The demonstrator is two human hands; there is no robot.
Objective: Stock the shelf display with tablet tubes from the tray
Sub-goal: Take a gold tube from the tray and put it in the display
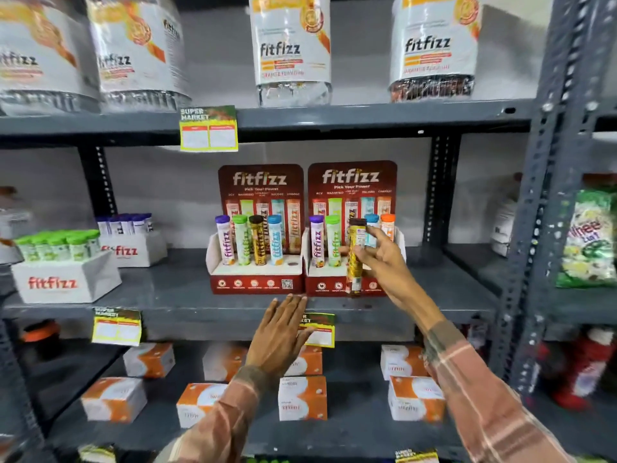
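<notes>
Two red fitfizz display stands sit side by side on the middle shelf. The left display (257, 283) holds purple, green, gold and blue tubes, with one bare slot at its right end. The right display (329, 287) holds purple, green, blue and orange tubes. My right hand (380, 259) grips a gold tube with a brown cap (355, 259), upright in front of the right display's middle. My left hand (280, 332) is open, fingers spread, palm down at the shelf's front edge below the displays. A white tray of green-capped tubes (65, 279) stands at the left.
A second white tray with purple-capped tubes (133, 250) stands behind the green one. Large fitfizz jars (290, 48) fill the upper shelf. Orange and white boxes (302, 397) lie on the lower shelf. Price tags (208, 130) hang from shelf edges. A grey upright (541, 202) bounds the right.
</notes>
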